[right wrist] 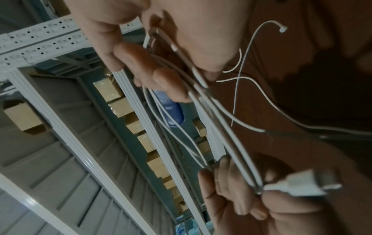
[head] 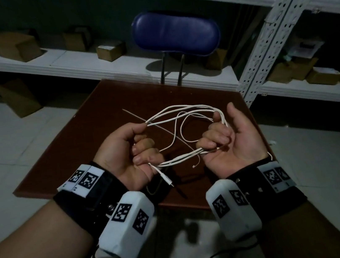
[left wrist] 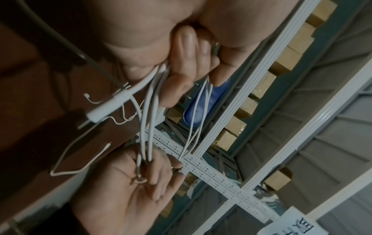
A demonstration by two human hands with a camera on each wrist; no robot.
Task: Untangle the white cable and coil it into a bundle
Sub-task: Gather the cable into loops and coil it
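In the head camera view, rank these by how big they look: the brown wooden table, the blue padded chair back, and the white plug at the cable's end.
1. Brown wooden table, largest.
2. Blue padded chair back.
3. White plug hanging below the left hand, by far the smallest.
The chair back stands farther off, so it may look smaller than it is.

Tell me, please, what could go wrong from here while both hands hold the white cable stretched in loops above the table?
1. Several slack strands of the white cable cross between the left hand and right hand; pulling apart could tighten them into a knot.
2. The plug dangles free below the left hand and may snag a loop.
3. A thin loose end hangs unheld, so it could slip back through the loops.
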